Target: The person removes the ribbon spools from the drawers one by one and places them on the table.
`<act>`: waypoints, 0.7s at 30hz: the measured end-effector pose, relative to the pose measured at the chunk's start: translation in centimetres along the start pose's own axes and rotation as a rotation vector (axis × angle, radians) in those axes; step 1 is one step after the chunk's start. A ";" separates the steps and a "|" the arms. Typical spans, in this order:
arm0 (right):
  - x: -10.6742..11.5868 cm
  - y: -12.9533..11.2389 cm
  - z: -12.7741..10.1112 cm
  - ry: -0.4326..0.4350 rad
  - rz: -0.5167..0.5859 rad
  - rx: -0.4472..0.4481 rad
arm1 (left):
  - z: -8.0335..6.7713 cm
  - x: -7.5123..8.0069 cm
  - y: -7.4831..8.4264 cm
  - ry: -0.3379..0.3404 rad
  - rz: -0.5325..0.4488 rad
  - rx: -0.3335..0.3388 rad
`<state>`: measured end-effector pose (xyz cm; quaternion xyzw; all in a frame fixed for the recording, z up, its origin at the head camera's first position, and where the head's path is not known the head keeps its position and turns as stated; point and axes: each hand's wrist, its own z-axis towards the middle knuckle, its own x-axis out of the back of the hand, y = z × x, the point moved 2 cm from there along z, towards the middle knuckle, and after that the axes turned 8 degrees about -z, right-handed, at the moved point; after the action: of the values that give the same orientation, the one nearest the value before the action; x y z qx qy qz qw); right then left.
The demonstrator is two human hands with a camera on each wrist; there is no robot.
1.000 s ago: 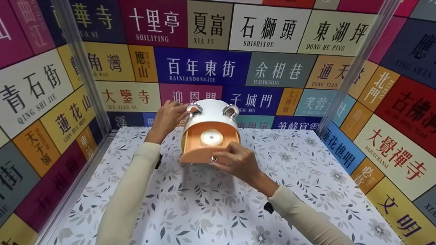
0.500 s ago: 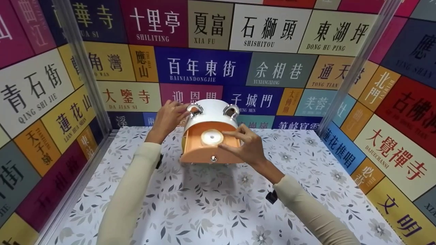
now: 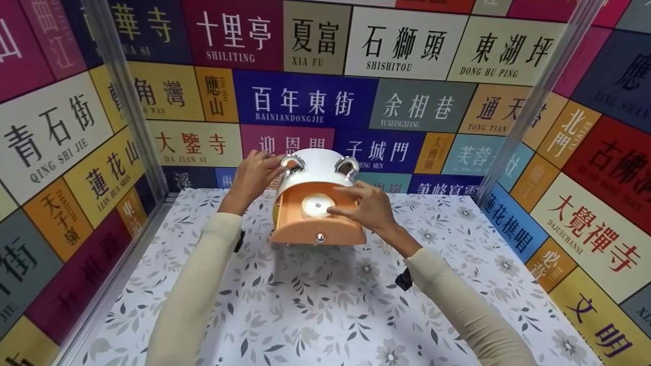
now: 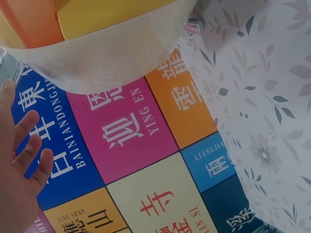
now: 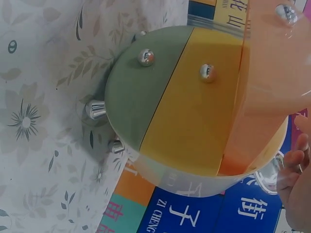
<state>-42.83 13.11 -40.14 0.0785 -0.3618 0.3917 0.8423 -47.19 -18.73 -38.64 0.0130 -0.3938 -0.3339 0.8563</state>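
A small rounded white drawer cabinet (image 3: 313, 165) stands on the table, with silver ear-shaped handles (image 3: 347, 166) on top. Its orange top drawer (image 3: 295, 234) is pulled out and holds a round white disc (image 3: 314, 200) with a dark centre hole. My left hand (image 3: 252, 175) holds the cabinet by its left ear; the thumb is hidden. My right hand (image 3: 374, 206) is over the drawer's right side, index finger and thumb straight and spread, the thumb tip at the disc's edge. Below the orange drawer, the right wrist view shows yellow (image 5: 189, 111) and green (image 5: 138, 82) drawers pushed in.
The cabinet stands on silver feet (image 5: 96, 109) on a white tabletop with a leaf and flower print (image 3: 325, 305). Colourful panels with place names (image 3: 305, 99) enclose the back and both sides, with clear corner posts (image 3: 133, 122).
My right hand has let go of the drawer's silver knob and moved up over the open drawer to the disc, its fingers then spreading a little. My left hand has stayed at the ear.
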 end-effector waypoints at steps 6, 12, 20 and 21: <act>-1.0 0.7 0.5 -0.021 -0.010 -0.006 | 0.1 0.0 -0.2 -0.006 0.001 -0.011; -2.0 0.8 1.0 -0.061 -0.043 -0.021 | 0.1 0.1 -0.2 0.011 -0.018 -0.037; -2.9 0.1 1.9 -0.179 -0.142 -0.067 | 0.0 0.0 -0.3 -0.010 0.013 -0.015; -3.0 0.0 2.0 -0.195 -0.153 -0.070 | 0.0 0.0 -0.3 -0.015 0.020 -0.011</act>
<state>-45.19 10.44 -40.75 0.1143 -0.4483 0.3038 0.8329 -47.42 -18.97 -38.74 0.0020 -0.3983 -0.3277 0.8567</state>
